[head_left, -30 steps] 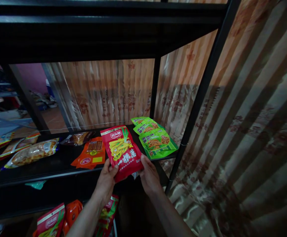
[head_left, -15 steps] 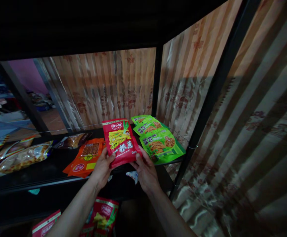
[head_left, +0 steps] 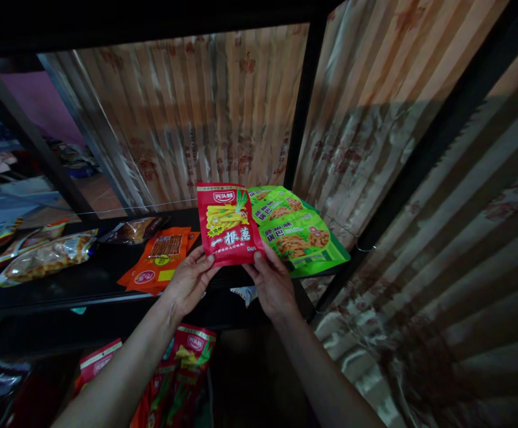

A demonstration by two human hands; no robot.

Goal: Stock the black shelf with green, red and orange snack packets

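Red snack packet [head_left: 225, 223], spring-onion picture on the front: I have it up before me in both hands, face toward me, lettering right way up. My left hand [head_left: 191, 282] pinches the lower left corner, my right hand [head_left: 272, 282] the lower right, thumbs at the front, fingers partly hidden behind. So the packet sits between and just beyond my hands, top end away from me. Whether it touches the black shelf [head_left: 102, 270] underneath, I can't tell.

Step in hand, my judgement: holding and positioning this packet at the shelf. The next move calls for an even two-corner grip and care on the right, where the packet overlaps the green snack packets [head_left: 303, 246] in view; contact there is unclear.

Outward: orange snack packets [head_left: 158, 261] lie left of my left hand, then a brown packet [head_left: 134, 230] behind them and a clear-fronted snack bag [head_left: 47, 258] farther left. Below, past my left forearm, more red packets [head_left: 191, 356]. Behind the shelf, a patterned curtain [head_left: 173, 119].
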